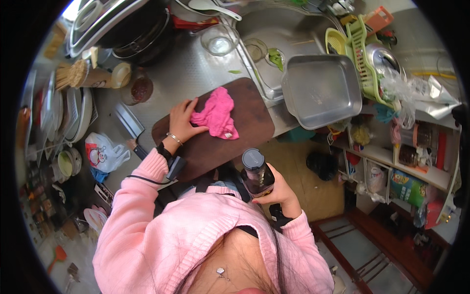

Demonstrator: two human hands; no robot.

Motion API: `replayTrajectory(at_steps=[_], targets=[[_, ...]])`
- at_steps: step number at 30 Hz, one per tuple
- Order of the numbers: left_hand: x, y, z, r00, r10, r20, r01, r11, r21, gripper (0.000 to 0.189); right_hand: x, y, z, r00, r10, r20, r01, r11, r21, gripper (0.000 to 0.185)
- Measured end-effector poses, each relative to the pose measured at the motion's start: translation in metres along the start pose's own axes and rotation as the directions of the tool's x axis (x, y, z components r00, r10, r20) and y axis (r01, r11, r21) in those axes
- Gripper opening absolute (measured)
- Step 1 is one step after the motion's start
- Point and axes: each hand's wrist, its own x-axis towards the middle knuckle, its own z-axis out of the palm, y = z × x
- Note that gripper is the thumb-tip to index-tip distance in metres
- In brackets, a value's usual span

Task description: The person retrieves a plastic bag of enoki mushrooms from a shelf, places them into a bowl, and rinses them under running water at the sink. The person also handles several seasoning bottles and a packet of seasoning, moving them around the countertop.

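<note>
My right hand [281, 189] is wrapped around a jar [259, 180] of dark contents with a grey screw lid, held upright off the counter near my waist. On the brown cutting board [253, 121] lies a crumpled bright pink cloth [216, 114]. My left hand [185, 123] rests on the board at the cloth's left side, fingers spread. Its thumb tip meets the cloth's edge, but nothing appears gripped. Left of the board, a cleaver [128, 119] lies on the steel counter, its handle partly behind my wrist.
A glass bowl [219, 40] stands behind the board, beside the sink [293, 27]. An empty rectangular metal pan [323, 92] spans the sink's front edge. Left are a jar of red sauce [140, 90], chopsticks [69, 75] and a plastic bag [104, 152]. Shelves [422, 165] stand right.
</note>
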Motion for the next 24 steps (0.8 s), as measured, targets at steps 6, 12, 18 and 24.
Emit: replayTrajectory(at_steps=[6,12,18,24], targets=[[-0.010,-0.003,0.006,0.997,0.051,-0.053,-0.054,0.998,-0.041,0.086,0.006,-0.004,0.005,1.000,0.001,0.027,0.001,0.999,-0.048,0.086],[-0.006,-0.062,-0.024,0.482,-0.847,0.223,0.318,-0.068,-0.946,0.045,0.013,-0.008,0.008,0.999,-0.006,0.039,0.009,0.996,-0.091,0.085],[0.012,-0.056,-0.042,0.627,-0.648,0.433,0.614,0.068,-0.786,0.025,0.020,-0.006,0.010,0.999,-0.031,-0.008,0.031,0.997,-0.071,0.086],[0.125,0.015,0.057,0.997,-0.059,0.042,0.072,0.844,-0.532,0.023,0.015,-0.007,0.012,0.996,-0.086,-0.037,0.083,0.994,-0.077,0.084]])
